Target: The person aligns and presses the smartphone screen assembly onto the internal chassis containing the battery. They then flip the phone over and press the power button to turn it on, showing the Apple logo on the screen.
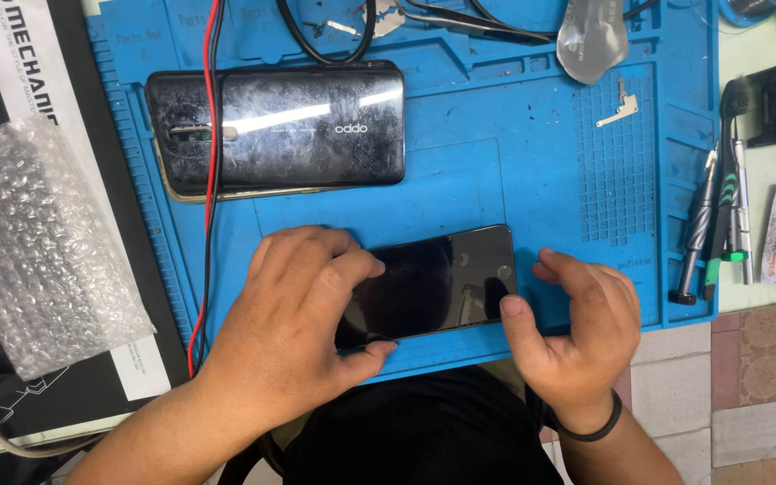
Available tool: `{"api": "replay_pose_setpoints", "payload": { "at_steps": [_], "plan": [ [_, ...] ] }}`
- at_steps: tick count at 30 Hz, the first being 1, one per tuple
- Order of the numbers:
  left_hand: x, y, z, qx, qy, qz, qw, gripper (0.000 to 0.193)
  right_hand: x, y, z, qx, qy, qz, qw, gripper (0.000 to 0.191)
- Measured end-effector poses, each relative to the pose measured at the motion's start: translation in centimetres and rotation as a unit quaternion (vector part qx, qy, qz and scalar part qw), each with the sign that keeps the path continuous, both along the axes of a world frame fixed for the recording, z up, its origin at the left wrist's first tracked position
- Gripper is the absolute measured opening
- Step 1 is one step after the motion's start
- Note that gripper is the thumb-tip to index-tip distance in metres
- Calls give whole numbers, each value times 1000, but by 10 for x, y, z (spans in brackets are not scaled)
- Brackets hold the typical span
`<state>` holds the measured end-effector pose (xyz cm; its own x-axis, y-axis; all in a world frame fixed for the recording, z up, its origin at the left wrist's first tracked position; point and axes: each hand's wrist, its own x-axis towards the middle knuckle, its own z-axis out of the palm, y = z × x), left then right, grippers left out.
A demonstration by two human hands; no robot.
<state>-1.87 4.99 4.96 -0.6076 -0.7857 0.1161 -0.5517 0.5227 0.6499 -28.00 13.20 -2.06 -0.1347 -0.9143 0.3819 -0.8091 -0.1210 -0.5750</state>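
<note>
Blue and wide, the work mat (pixel 532 162) covers most of the bench, with a sheet of bubble wrap (pixel 38 251) lying off its left edge. At the top of the mat lies a dark phone back (pixel 280 130), and red and black wires (pixel 211 180) run down across it. Near the front edge lies a black phone screen (pixel 442 283), flat and shiny. The left hand (pixel 298 332) curls over the screen's left end and grips it, thumb under the near edge. The right hand (pixel 581 328) pinches the right end, thumb on the glass; its other fingers are loose and spread. Small screwdrivers (pixel 716 233) stand at the right. A tiny metal bit (pixel 620 106) lies higher up, maybe a bracket. The thin glass could crack if either hand pushes too hard, or it could slide off the near edge
</note>
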Motion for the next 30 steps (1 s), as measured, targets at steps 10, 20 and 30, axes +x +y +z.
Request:
{"api": "replay_pose_setpoints", "payload": {
  "at_steps": [10, 20, 30],
  "plan": [
    [0, -4, 3, -5, 7, 5, 1000, 75, 1, -4, 1, -5, 9, 5, 1000, 43],
    [2, -2, 0, 2, 4, 10, 1000, 76, 1, 0, -5, -14, 18, 8, 1000, 45],
    [1, 0, -2, 6, 5, 6, 1000, 76, 1, 1, -10, -26, 20, 8, 999, 46]
  ]
}}
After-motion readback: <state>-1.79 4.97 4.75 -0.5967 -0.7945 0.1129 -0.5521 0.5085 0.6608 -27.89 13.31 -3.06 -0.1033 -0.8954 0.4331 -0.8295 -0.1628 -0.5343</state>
